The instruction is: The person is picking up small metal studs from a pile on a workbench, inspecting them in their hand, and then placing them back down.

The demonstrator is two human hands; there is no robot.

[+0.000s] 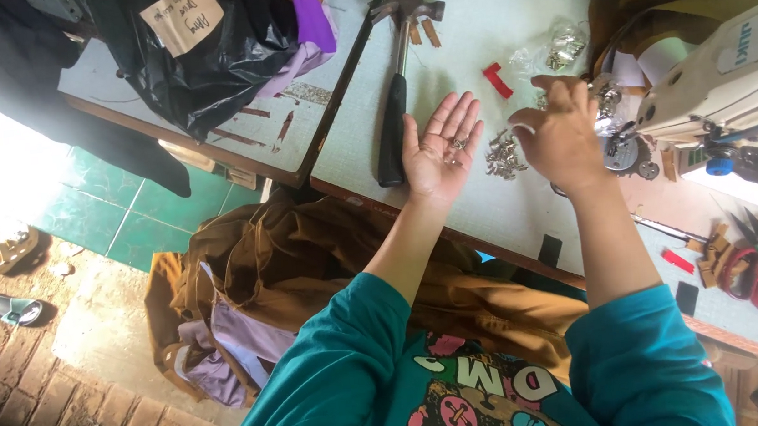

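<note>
A single head-worn view looks steeply down from above the person's chest, and it is turned so the table (524, 200) runs slantwise from upper left to lower right. It sits close to the two hands, left (436, 149) and right (562, 133), at mid-frame, with the sewing machine (732, 72) cut by the right edge and the brick floor (10, 382) far below at left. There is no second view to share ground with

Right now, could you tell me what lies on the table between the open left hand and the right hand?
In the head view, a small pile of metal fasteners lies between the left hand and right hand.
</note>
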